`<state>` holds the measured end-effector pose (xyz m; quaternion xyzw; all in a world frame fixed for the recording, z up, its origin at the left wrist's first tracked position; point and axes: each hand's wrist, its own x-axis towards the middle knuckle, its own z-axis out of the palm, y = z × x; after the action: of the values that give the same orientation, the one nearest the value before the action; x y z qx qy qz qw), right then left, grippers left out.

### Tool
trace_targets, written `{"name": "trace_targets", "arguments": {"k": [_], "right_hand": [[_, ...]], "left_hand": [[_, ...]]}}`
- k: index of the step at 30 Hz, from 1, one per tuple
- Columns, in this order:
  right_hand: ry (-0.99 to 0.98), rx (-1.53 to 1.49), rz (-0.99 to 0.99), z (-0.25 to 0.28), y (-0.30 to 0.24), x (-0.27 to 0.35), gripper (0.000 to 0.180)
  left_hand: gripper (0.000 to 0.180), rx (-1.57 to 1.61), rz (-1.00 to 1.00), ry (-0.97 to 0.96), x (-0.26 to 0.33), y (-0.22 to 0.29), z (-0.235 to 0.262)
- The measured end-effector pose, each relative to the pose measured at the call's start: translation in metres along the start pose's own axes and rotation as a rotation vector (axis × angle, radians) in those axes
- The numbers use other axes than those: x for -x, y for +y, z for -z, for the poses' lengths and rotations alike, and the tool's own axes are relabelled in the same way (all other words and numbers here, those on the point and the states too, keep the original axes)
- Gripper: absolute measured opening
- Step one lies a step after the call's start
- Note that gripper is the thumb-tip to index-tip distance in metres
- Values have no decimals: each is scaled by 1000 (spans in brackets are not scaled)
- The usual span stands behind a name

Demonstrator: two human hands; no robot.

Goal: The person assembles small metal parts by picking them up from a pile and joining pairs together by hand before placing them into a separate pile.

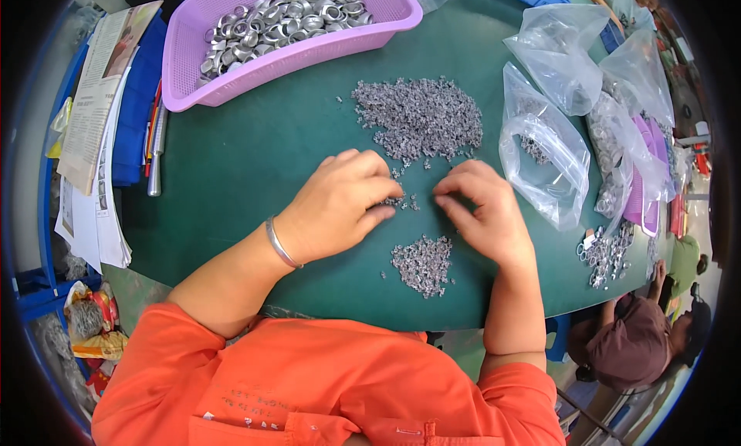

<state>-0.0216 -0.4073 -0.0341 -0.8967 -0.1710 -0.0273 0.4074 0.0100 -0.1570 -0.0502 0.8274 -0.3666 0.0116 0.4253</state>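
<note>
A large heap of tiny grey metal parts [421, 118] lies on the green tabletop beyond my hands. Closer to me is a smaller pile of the same kind of parts [423, 267]. Between my hands a few loose parts [414, 203] are scattered. My left hand [340, 203], with a silver bangle at the wrist, has its fingers curled at the left side of these loose parts. Opposite it, my right hand [485, 206] is curled with thumb and forefinger drawn near each other. Whatever either hand's fingertips hold is too small or hidden to make out.
A lilac basket [309, 50] of metal rings stands at the far left. Papers [96, 129] and a blue bin [133, 110] sit left. Plastic bags [544, 156] and a pile of shiny parts [606, 253] lie right. Another person [633, 342] sits at the right.
</note>
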Motion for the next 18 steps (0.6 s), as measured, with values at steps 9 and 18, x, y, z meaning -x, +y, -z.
{"name": "trace_targets", "arguments": {"k": [9,18], "right_hand": [[-143,43,46,-5,-5,-1,19],[-321,42,113,4,-4,-2,14]], "left_hand": [[24,-90,-32,-15,2,-1,-10],[25,-61,-24,9,0,4,-19]]}}
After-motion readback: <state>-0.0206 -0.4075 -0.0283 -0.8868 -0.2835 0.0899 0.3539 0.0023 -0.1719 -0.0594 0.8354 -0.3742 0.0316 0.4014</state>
